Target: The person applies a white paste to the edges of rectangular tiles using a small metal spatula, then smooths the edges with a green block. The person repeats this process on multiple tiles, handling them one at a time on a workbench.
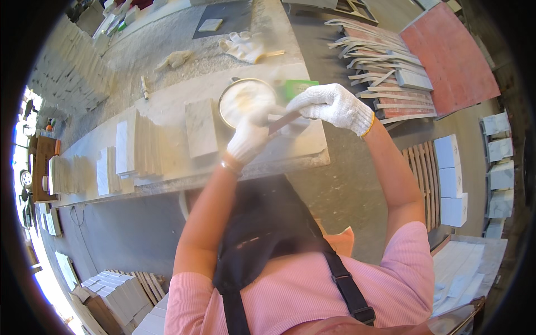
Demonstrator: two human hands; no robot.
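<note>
My right hand (pixel 334 105), in a white knit glove, is closed on the handle of a flat scraper blade (pixel 283 120) that slants down to the left. My left hand (pixel 249 135), also gloved, grips the blade's lower end and is blurred. Both hands are over a stone workbench (pixel 167 167), just in front of a round metal can (pixel 244 100) of pale paste. A grey marble tile (pixel 201 128) lies flat on the bench to the left of the can.
Stacked marble tiles (pixel 131 148) stand on edge left of the flat tile. A spare pair of white gloves (pixel 245 46) lies at the back. Red-backed tile strips (pixel 385 72) pile at right, white stone blocks (pixel 452 178) beyond them.
</note>
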